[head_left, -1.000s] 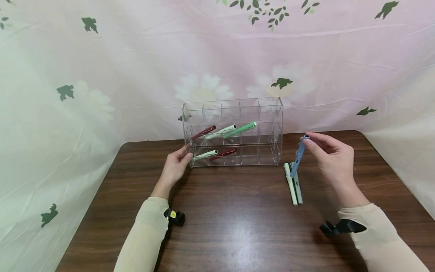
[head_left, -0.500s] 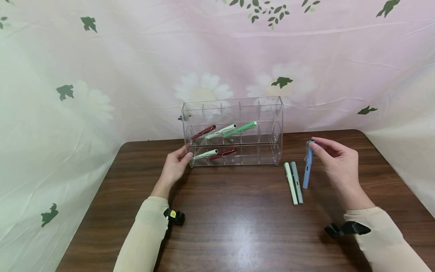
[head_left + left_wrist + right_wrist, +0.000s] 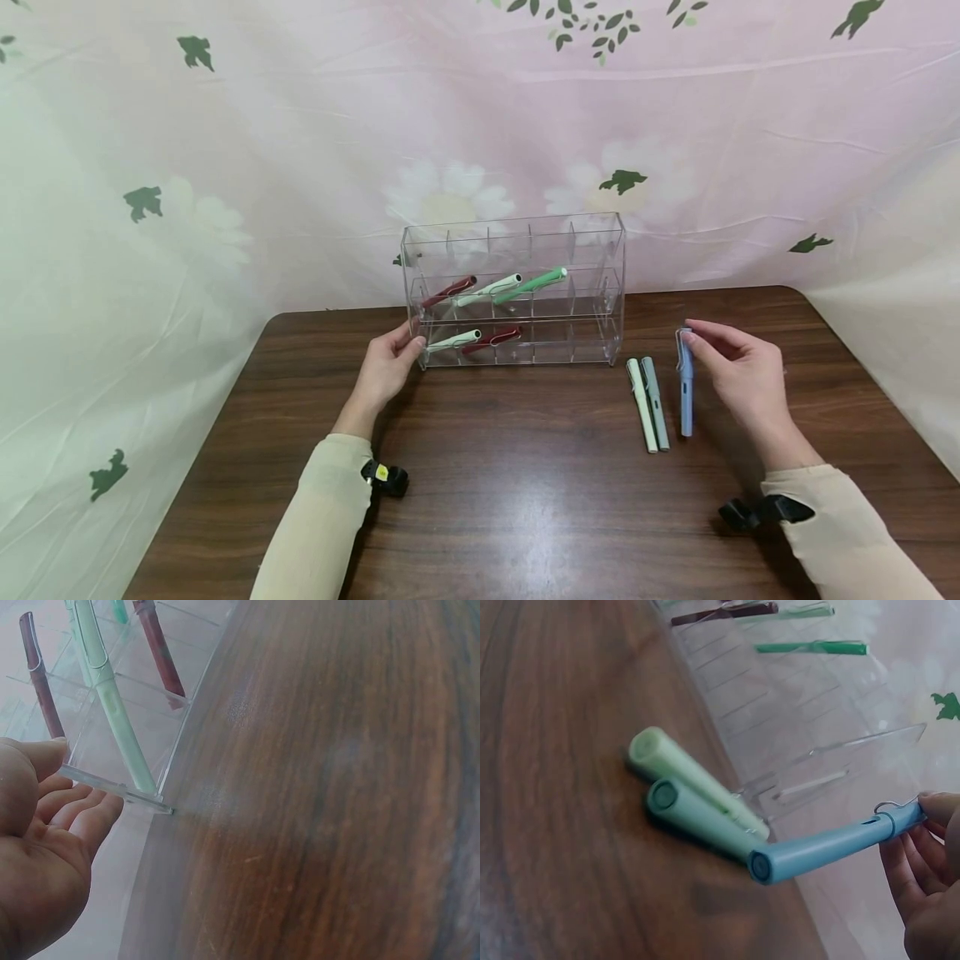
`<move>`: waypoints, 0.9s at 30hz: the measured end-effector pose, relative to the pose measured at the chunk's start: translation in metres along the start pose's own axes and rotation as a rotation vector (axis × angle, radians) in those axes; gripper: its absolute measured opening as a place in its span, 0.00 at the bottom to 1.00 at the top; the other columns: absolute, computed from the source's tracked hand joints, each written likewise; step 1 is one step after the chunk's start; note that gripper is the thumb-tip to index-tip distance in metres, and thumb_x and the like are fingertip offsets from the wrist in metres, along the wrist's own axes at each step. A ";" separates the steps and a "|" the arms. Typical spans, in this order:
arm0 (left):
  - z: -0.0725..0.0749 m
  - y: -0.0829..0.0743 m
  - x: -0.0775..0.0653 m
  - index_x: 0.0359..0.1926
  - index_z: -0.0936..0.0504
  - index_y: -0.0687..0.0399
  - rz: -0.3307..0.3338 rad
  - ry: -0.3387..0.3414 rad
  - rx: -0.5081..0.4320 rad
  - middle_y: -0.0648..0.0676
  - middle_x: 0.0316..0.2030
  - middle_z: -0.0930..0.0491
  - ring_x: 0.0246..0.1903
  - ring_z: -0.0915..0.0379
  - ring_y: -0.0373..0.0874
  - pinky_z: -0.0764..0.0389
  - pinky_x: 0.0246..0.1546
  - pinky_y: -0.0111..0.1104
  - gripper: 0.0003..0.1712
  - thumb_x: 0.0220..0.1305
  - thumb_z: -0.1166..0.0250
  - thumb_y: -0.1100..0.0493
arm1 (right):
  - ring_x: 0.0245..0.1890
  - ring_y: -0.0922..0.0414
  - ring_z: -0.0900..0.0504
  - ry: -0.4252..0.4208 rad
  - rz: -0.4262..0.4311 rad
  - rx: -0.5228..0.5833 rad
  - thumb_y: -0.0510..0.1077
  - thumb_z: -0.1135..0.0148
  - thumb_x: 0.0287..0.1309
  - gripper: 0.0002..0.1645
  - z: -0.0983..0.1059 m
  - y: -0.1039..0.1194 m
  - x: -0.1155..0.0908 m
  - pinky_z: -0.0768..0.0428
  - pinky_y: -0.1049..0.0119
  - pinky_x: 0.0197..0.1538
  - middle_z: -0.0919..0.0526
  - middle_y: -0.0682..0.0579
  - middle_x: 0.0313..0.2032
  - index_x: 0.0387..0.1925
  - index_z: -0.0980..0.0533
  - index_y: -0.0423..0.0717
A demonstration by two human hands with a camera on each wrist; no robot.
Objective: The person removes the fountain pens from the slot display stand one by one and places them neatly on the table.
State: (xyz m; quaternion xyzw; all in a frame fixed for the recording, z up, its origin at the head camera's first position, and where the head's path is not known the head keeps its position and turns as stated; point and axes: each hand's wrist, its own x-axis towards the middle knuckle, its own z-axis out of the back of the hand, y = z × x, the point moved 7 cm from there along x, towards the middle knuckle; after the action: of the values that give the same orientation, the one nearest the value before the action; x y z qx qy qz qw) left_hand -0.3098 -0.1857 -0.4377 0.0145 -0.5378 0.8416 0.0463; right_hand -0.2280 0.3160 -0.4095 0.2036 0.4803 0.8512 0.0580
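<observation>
My right hand (image 3: 742, 375) pinches a blue pen (image 3: 686, 387) by its clip end, between thumb and fingers. In the right wrist view the blue pen (image 3: 825, 847) points its far end toward the camera, overlapping a grey-green pen (image 3: 705, 817). Beside that lies a pale green pen (image 3: 641, 407) on the table, left of the blue one. With thumb and fingers, my left hand (image 3: 386, 367) grips the left side wall of a clear pen organizer (image 3: 573, 354). The left wrist view shows its thumb (image 3: 49, 756) on the wall's edge.
Leaning in the organizer's upper tier are a dark red pen (image 3: 450, 292), a pale green one and a bright green pen (image 3: 531, 286). Its lower tier holds a pale green pen and a dark red pen (image 3: 491, 340). Behind the table hangs a patterned cloth (image 3: 315, 167).
My right hand has moved the blue pen rightward off the two loose pens, then lowered it toward the table beside them. My left hand has stayed on the organizer.
</observation>
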 end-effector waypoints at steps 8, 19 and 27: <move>0.000 -0.001 0.000 0.78 0.28 0.60 0.004 0.007 0.000 0.65 0.68 0.20 0.63 0.18 0.56 0.17 0.66 0.48 0.29 0.82 0.38 0.60 | 0.34 0.79 0.19 0.043 -0.024 0.028 0.48 0.27 0.71 0.24 -0.008 -0.014 0.000 0.21 0.83 0.34 0.17 0.86 0.37 0.59 0.15 0.35; 0.000 0.001 -0.001 0.79 0.29 0.58 0.018 0.013 -0.005 0.65 0.69 0.20 0.64 0.18 0.58 0.17 0.66 0.50 0.29 0.82 0.39 0.59 | 0.35 0.79 0.22 0.120 -0.008 -0.129 0.53 0.31 0.75 0.23 -0.018 -0.027 0.003 0.23 0.83 0.36 0.11 0.66 0.41 0.56 0.13 0.38; 0.000 0.001 -0.001 0.78 0.28 0.57 0.018 0.008 0.002 0.64 0.69 0.20 0.64 0.18 0.56 0.17 0.66 0.50 0.29 0.82 0.38 0.58 | 0.32 0.77 0.20 0.176 -0.021 -0.162 0.52 0.32 0.76 0.22 -0.029 -0.037 0.005 0.22 0.80 0.34 0.07 0.41 0.44 0.56 0.13 0.38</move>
State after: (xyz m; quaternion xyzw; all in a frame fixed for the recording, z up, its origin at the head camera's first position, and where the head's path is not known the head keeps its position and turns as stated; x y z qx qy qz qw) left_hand -0.3091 -0.1860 -0.4392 0.0061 -0.5370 0.8426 0.0408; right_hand -0.2476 0.3135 -0.4526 0.1179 0.4152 0.9011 0.0408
